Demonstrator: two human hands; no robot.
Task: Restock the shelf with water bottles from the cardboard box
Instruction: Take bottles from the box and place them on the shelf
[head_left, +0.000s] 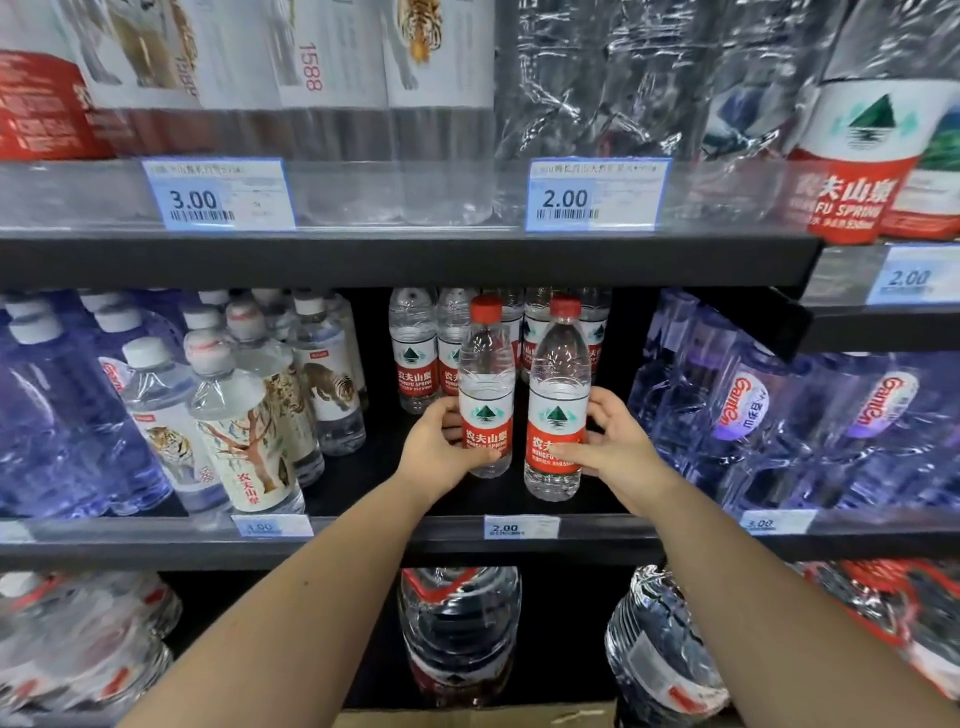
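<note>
- Gripping one bottle each, both hands reached into the middle bay of the black shelf (363, 543).
- The left grip (441, 447) curled round the red label of the left bottle (485, 395); the right grip (615, 447) did the same on the right bottle (557, 405), thumb across the label front.
- Both bottles were upright, red-capped and side by side with a narrow gap between them. The right one stood near the shelf's front lip. I could not tell whether the left one's base touched the shelf.
- The back row (415, 358) of the same bottles stood behind them, with bare dark shelf between.
- Open floor lay on the left toward the tiger bottles (244, 431), and a dark gap on the right before the blue wrapped pack (805, 415).
- The overhead shelf edge (405, 257) sat just above the caps.
- The bottle labels read "农夫山泉" over "NONGFU SPRING", under a green mountain mark.
- The blue pack read "Ganten", and the top-shelf labels showed "1588".
- The price tag (521, 526) below the bay read "2.00". Its neighbours read "3.00", and the upper rail showed "3.00" and "2.00".
- A cardboard strip (519, 716) showed at the bottom edge, below the large bottles (460, 623).
</note>
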